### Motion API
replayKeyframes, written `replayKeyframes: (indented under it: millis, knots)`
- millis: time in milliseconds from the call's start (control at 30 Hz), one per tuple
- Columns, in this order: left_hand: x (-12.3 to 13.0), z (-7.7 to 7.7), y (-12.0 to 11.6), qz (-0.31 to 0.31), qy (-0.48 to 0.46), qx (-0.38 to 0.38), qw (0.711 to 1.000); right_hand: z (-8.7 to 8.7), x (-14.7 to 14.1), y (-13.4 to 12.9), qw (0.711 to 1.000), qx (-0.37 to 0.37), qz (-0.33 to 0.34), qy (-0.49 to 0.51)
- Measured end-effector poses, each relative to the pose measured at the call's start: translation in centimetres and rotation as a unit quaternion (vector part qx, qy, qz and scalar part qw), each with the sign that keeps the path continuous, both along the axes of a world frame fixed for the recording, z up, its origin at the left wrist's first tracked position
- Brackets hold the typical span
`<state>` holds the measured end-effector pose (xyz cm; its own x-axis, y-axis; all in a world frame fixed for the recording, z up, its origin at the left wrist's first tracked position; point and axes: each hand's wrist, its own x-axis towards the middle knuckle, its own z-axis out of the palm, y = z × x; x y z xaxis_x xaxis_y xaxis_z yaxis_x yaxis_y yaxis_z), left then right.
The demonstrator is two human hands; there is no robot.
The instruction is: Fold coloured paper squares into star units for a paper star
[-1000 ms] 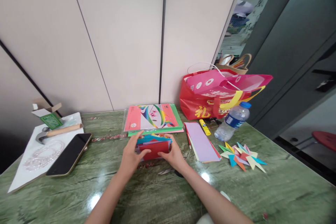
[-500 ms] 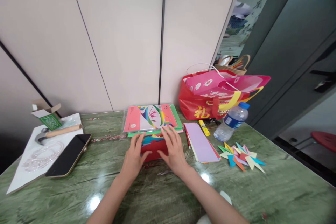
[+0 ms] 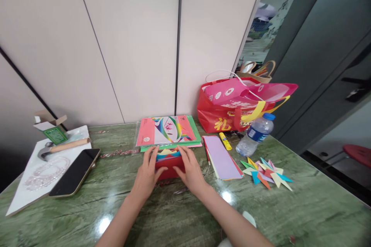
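Observation:
Between my two hands a stack of coloured paper (image 3: pixel 168 166) stands on its edge on the table, a red sheet facing me and blue, yellow and orange edges showing on top. My left hand (image 3: pixel 145 175) grips its left end, thumb on the red face and fingers over the far side. At the right end my right hand (image 3: pixel 191 171) holds it the same way. Just behind lies a pack of coloured paper (image 3: pixel 166 130) on green sheets. Strips of paper with a lilac one on top (image 3: pixel 222 158) lie to the right of my right hand.
Folded paper points (image 3: pixel 268 173), a water bottle (image 3: pixel 256 135), a yellow glue stick (image 3: pixel 225 141) and a red gift bag (image 3: pixel 223 110) are on the right. A phone (image 3: pixel 75 171), a hammer (image 3: pixel 68 145), a beaded strand (image 3: pixel 46 173) and a small box (image 3: pixel 53 133) sit left.
My right hand's fingers have come down slightly and moved left onto the paper stack's top edge. The edges of the stack look more even. Other things have stayed put.

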<state>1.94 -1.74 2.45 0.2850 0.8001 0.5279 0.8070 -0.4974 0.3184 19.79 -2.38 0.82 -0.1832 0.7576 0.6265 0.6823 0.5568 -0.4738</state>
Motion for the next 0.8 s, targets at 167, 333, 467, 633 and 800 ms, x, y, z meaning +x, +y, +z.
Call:
replayKeyframes:
  millis: [167, 333, 467, 633, 800]
  knots:
    - [0.5, 1.1, -0.4, 0.015, 0.114, -0.019, 0.993, 0.6, -0.4, -0.4, 1.000, -0.005, 0.017, -0.010]
    - [0.8, 1.6, -0.7, 0.038, 0.141, -0.027, 0.989, 0.4, -0.4, -0.3, 1.000, 0.002, 0.017, -0.019]
    - [0.6, 1.1, -0.6, 0.059, 0.113, -0.015, 0.992, 0.3, -0.3, -0.2, 1.000, -0.001, 0.005, 0.011]
    - [0.8, 1.2, -0.7, 0.068, 0.127, -0.013, 0.990, 0.8, -0.5, -0.5, 0.999, 0.006, 0.006, -0.036]
    - [1.0, 2.0, -0.9, 0.052, 0.189, 0.008, 0.981, 0.7, -0.6, -0.5, 0.998, 0.015, -0.001, -0.059]
